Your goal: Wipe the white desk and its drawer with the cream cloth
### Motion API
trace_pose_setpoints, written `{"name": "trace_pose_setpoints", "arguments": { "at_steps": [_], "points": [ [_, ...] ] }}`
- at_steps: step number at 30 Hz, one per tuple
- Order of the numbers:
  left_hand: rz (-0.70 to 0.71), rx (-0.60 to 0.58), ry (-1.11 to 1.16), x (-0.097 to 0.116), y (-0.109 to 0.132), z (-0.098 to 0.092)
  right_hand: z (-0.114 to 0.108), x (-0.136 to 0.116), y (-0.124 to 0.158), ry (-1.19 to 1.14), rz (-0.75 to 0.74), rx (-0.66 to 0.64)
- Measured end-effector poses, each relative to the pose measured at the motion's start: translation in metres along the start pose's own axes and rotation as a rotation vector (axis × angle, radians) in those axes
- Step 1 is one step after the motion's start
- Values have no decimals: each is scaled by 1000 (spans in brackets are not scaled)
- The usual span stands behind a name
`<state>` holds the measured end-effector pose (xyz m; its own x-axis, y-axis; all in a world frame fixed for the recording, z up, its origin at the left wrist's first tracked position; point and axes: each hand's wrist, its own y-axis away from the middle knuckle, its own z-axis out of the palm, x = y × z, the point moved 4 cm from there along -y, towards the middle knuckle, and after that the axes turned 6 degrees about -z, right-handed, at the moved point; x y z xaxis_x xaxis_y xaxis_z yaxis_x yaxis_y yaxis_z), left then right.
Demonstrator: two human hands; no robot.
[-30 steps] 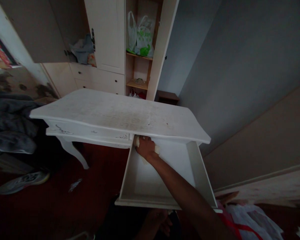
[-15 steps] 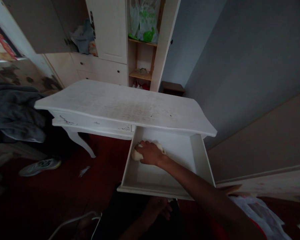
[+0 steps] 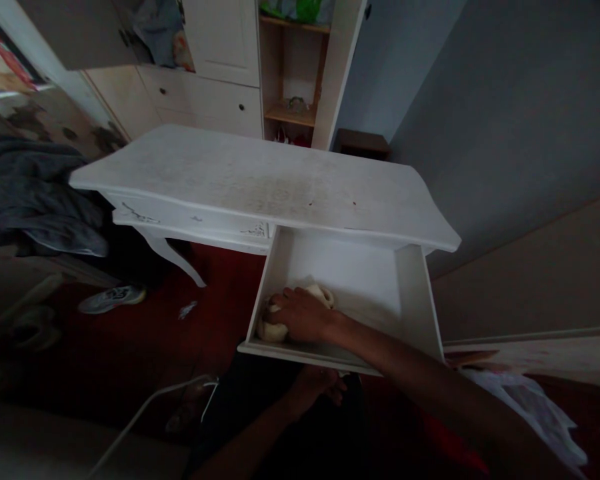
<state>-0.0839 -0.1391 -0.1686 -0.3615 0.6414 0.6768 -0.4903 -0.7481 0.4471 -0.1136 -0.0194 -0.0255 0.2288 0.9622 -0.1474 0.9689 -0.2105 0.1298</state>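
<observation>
My right hand [image 3: 303,315] is closed over a cream cloth [image 3: 274,331] and presses it to the floor of the pulled-out drawer [image 3: 367,267], by its left front corner. Part of the cloth bulges out past the fingers, and a loop of it shows behind the knuckles. Below the drawer's front edge, over my dark-clothed lap, is my left hand [image 3: 317,385]. Its fingers are loosely bent and apart, with nothing seen in them; whether it touches the drawer front is hard to tell. The white desk [image 3: 205,167] has dark smudges on its top.
Grey clothing [image 3: 35,193] is heaped at the left, with a shoe [image 3: 113,299] on the red floor below. A white cable [image 3: 150,400] runs at lower left. Behind the desk stands a white cupboard [image 3: 225,53] with open doors. A plastic bag [image 3: 525,407] lies at lower right.
My right hand has moved with the cloth toward the drawer's front left corner. The view has tipped downward. My left hand stays below the drawer front.
</observation>
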Motion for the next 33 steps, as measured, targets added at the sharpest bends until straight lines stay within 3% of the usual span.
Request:
{"name": "trace_pose_setpoints", "arguments": {
  "at_steps": [8,15,23,29,33],
  "points": [
    [-34,2,-6,12,8,4,0,11,14,-50,-76,-66],
    [-73,-10,-32,17,12,4,9,31,81,-222,24,-166],
    [-116,-23,-22,15,10,0,14,39,149,-185,172,-256],
    [-103,-20,-9,5,4,-5,14,51,186,-224,237,-307],
    [-104,-39,-51,9,6,-5,12,53,195,-184,214,-339]
  ]
}}
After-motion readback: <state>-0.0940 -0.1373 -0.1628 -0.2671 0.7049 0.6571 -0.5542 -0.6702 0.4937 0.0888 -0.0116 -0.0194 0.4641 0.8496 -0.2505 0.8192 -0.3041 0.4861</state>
